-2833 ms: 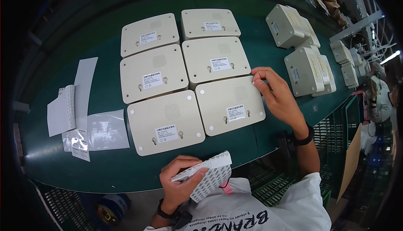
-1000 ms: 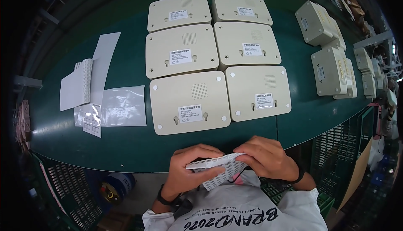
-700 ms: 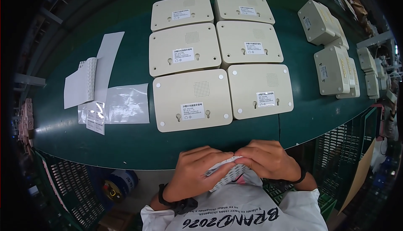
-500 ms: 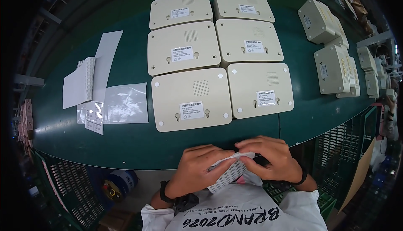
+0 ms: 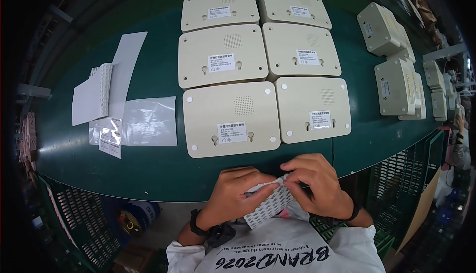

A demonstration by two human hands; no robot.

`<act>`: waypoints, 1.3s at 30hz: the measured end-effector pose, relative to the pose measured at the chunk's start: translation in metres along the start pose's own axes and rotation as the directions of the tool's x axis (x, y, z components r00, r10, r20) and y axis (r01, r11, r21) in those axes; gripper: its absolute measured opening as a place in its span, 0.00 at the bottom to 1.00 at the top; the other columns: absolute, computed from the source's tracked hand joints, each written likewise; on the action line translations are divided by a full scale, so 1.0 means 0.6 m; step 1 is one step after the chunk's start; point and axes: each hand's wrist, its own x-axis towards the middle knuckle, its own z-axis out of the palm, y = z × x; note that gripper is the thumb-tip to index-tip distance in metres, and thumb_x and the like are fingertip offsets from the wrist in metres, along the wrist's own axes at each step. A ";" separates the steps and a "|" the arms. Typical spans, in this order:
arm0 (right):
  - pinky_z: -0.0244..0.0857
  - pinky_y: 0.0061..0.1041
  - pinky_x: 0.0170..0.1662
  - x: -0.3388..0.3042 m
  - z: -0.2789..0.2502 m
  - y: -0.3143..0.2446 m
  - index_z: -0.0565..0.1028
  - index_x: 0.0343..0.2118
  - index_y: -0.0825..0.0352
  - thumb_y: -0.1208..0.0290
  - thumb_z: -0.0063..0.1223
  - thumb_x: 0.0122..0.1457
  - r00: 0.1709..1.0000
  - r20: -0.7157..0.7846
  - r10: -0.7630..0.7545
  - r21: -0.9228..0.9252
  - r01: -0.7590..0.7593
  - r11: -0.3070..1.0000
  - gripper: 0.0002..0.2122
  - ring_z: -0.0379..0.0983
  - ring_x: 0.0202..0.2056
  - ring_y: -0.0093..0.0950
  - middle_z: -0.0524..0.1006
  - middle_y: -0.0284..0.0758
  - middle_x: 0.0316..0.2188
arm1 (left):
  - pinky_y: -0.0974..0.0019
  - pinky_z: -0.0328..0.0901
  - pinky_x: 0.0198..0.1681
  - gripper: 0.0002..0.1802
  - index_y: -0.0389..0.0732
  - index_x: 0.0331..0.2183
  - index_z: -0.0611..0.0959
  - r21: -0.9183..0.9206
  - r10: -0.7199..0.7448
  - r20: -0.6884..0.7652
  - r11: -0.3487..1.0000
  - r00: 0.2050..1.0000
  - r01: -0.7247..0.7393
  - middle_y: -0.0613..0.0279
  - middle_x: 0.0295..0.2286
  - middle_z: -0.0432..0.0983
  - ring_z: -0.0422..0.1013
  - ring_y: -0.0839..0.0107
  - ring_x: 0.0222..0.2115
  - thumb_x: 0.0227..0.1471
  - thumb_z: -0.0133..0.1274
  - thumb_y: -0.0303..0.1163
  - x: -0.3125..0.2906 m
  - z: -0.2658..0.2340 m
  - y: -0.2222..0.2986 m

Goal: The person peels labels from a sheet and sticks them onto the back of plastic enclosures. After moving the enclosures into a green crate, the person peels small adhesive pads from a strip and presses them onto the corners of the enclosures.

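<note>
A: Largest entry?
B: Worktop (image 5: pixel 148 174), one, dark green, curved by the lens. Below it, perforated green crates: one at left (image 5: pixel 82 218), one at right (image 5: pixel 396 181).

A: Next, the cream housings.
B: Main lot (image 5: pixel 248 50): six, laid in two columns of three, close together, labelled faces up, each with a white label and a pair of keyhole slots. Second lot (image 5: pixel 391 89): several, stood on edge at the right, well apart from the main lot.

A: Paper and film?
B: White strip (image 5: pixel 130 57), long, flat, at left of the worktop. Clear plastic bag (image 5: pixel 148 121), one, flat, just beside the strip's lower end. Curled sheet (image 5: pixel 90 97), one, white, partly over the strip.

A: The hands?
B: Left hand (image 5: pixel 238 193): clamped on a patterned sheet (image 5: pixel 270 207), folded, white with grey print, held at the worktop's near edge, in front of the person's shirt. Right hand (image 5: pixel 320 186): thumb and fingertips at the sheet's upper right corner; whether they grip it, cannot tell.

A: Smallest items?
B: Label sheet (image 5: pixel 110 136), one, over the bag's left part. Round white pads (image 5: pixel 267 91): one at each corner of the two nearest housings. The four housings behind show dark corner holes.
</note>
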 end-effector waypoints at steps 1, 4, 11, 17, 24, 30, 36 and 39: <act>0.69 0.32 0.39 0.001 -0.001 0.002 0.74 0.34 0.68 0.86 0.64 0.46 1.000 -0.001 0.001 -0.006 -0.001 1.000 0.13 0.77 0.37 0.38 0.79 0.39 0.39 | 0.70 0.65 0.23 0.08 0.36 0.29 0.86 -0.007 -0.003 0.001 1.000 1.000 0.003 0.58 0.21 0.80 0.75 0.69 0.20 0.43 0.69 0.21 0.002 0.001 -0.002; 0.69 0.33 0.37 0.002 -0.006 0.008 0.74 0.36 0.67 0.87 0.64 0.46 0.986 0.149 -0.077 -0.046 0.085 0.995 0.15 0.76 0.36 0.38 0.79 0.39 0.39 | 0.70 0.65 0.23 0.08 0.36 0.29 0.86 -0.025 0.000 0.005 1.000 1.000 0.000 0.58 0.22 0.80 0.76 0.69 0.20 0.42 0.69 0.21 0.002 0.005 -0.003; 0.68 0.32 0.37 0.016 -0.017 0.002 0.74 0.38 0.67 0.86 0.64 0.46 0.987 0.156 -0.040 0.039 0.034 0.999 0.15 0.75 0.36 0.36 0.78 0.37 0.36 | 0.70 0.66 0.24 0.08 0.35 0.29 0.86 -0.047 -0.075 -0.039 0.996 0.996 0.073 0.57 0.22 0.81 0.76 0.69 0.20 0.42 0.68 0.19 -0.008 0.008 -0.008; 0.68 0.31 0.37 0.012 -0.012 0.012 0.74 0.38 0.67 0.85 0.64 0.48 0.976 0.205 -0.076 -0.041 0.086 0.995 0.14 0.75 0.36 0.37 0.77 0.37 0.36 | 0.71 0.66 0.24 0.08 0.35 0.29 0.86 -0.035 -0.053 -0.039 0.998 0.998 0.051 0.57 0.22 0.81 0.76 0.69 0.20 0.42 0.68 0.20 -0.006 0.009 -0.005; 0.67 0.23 0.45 0.067 -0.118 0.060 0.71 0.44 0.69 0.80 0.59 0.58 0.965 -0.184 0.188 0.104 -0.171 0.980 0.12 0.72 0.40 0.24 0.75 0.32 0.38 | 0.69 0.68 0.23 0.09 0.34 0.30 0.86 -0.001 -0.056 -0.049 0.998 0.997 0.056 0.54 0.24 0.82 0.77 0.65 0.21 0.44 0.69 0.23 -0.011 0.010 -0.002; 0.64 0.17 0.47 0.147 -0.176 0.194 0.71 0.45 0.69 0.76 0.54 0.65 0.904 -0.070 0.421 0.112 -0.412 0.904 0.08 0.70 0.41 0.17 0.73 0.29 0.39 | 0.70 0.67 0.25 0.09 0.34 0.30 0.87 -0.001 -0.055 -0.056 0.998 0.997 0.055 0.55 0.23 0.82 0.76 0.68 0.20 0.42 0.70 0.22 -0.005 0.014 -0.001; 0.65 0.18 0.46 0.152 -0.165 0.192 0.72 0.44 0.69 0.75 0.54 0.65 0.906 -0.076 0.417 0.018 -0.417 0.909 0.08 0.70 0.40 0.18 0.74 0.30 0.37 | 0.70 0.67 0.25 0.09 0.34 0.30 0.87 0.006 -0.060 -0.057 0.998 0.997 0.060 0.55 0.23 0.82 0.77 0.68 0.21 0.42 0.70 0.23 -0.007 0.013 -0.002; 0.66 0.20 0.45 0.154 -0.160 0.184 0.72 0.43 0.69 0.76 0.54 0.64 0.924 -0.101 0.369 -0.063 -0.376 0.924 0.07 0.71 0.39 0.20 0.75 0.31 0.36 | 0.70 0.67 0.25 0.09 0.34 0.30 0.87 0.001 -0.051 -0.058 0.999 0.997 0.052 0.55 0.24 0.82 0.77 0.68 0.21 0.42 0.70 0.23 -0.008 0.013 -0.004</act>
